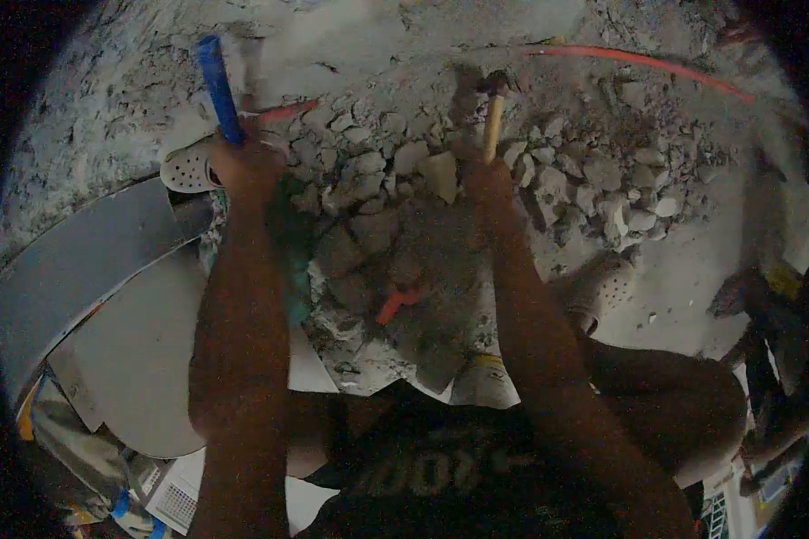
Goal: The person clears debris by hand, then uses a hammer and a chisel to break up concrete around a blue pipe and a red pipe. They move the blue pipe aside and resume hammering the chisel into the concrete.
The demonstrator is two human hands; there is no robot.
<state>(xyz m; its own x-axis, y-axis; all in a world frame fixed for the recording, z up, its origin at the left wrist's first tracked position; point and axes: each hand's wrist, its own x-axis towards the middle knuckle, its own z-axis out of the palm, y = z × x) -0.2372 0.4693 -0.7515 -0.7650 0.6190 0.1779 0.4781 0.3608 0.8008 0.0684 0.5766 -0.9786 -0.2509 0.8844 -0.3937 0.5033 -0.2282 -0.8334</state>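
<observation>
My left hand [247, 169] is closed around the lower end of a blue tube [216, 85], which points up and slightly left. Beside it, a light clog [185, 169] with holes shows on my foot. My right hand [489, 184] grips the wooden handle of a hammer [493, 121], its dark head raised at the top. Between and beyond both hands lies a heap of broken rubble [368, 180], with larger slabs near my body. A short orange-red pipe piece [395, 303] rests on the slabs between my forearms.
An orange-red conduit [638, 61] curves along the rough wall at the upper right. More broken chunks [602, 184] spread to the right, near my other clog [609, 286]. A grey curved panel [108, 238] lies at the left. Another person's hand [733, 295] appears at the right edge.
</observation>
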